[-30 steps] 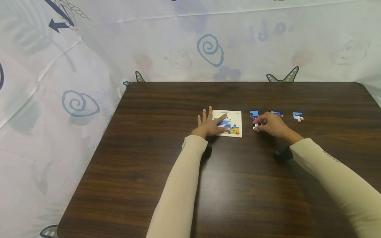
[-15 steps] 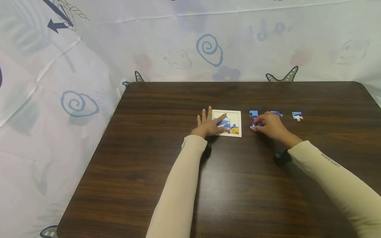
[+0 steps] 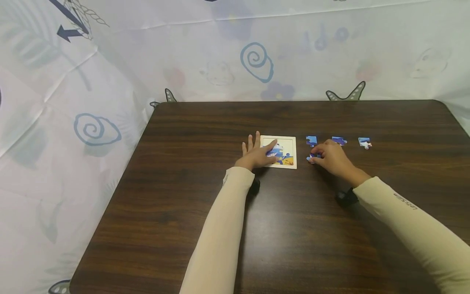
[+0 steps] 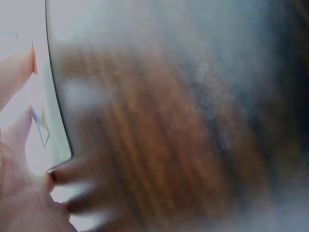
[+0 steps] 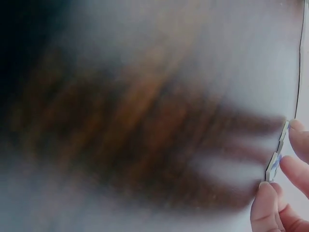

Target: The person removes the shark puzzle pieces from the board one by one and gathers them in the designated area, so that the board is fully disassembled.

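In the head view my left hand (image 3: 255,156) lies with spread fingers over the left side of a cream square puzzle board (image 3: 295,143). Its thumb and index finger rest on the partly filled picture of blue and sandy yellow. My right hand (image 3: 332,157) is to the right of the board, pinching a blue and white jigsaw piece (image 3: 311,159) low over the table. The right wrist view has the fingertips around the thin edge of this jigsaw piece (image 5: 272,167). In the left wrist view, the left thumb and fingers overlap the board's rim (image 4: 59,130).
Three more jigsaw pieces lie on the dark wood table (image 3: 165,196): a blue one (image 3: 311,141) just beyond the right hand, a dark blue one (image 3: 340,141) partly behind its knuckles, and a white and blue one (image 3: 364,142) farther right. A printed cloth (image 3: 213,61) hangs behind.
The piece in my right fingers has shifted slightly left and turned, now showing more blue. My left hand stays on the board. The whole head view has drifted a little.
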`<state>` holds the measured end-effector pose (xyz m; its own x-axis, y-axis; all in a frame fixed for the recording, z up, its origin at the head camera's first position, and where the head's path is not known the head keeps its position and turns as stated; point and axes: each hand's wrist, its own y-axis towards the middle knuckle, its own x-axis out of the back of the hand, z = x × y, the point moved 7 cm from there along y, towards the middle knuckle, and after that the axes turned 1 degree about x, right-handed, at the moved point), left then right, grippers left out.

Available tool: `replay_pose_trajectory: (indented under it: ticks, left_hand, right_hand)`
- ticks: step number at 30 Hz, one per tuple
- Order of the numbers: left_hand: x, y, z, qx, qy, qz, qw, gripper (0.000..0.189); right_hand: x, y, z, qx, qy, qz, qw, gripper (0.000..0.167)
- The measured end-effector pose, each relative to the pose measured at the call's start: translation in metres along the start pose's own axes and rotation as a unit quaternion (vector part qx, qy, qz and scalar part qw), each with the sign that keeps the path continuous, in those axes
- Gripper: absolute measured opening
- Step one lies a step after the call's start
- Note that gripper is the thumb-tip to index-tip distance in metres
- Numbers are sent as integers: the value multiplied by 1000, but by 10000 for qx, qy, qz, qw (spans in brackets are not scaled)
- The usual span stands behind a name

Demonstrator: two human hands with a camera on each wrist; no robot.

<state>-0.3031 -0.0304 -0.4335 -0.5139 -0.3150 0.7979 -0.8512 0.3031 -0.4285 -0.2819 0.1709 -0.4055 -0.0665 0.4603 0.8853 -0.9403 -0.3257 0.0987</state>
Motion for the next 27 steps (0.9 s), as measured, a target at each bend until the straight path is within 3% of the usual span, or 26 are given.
replay_pose_trajectory:
  ticks: [9, 20, 27]
  left_hand:
    - [1, 0, 0, -32, -136, -40, 9999, 74]
    - [0, 3, 5, -177, -267, -77, 9995, 82]
    - [2, 2, 5, -289, -321, -82, 9990, 87]
  right_hand:
    - [4, 0, -5, -166, 216, -57, 9996, 26]
    - [19, 6, -11, -1057, 828, -81, 9909, 34]
    - [22, 15, 1, -975, 938, -238, 9905, 36]
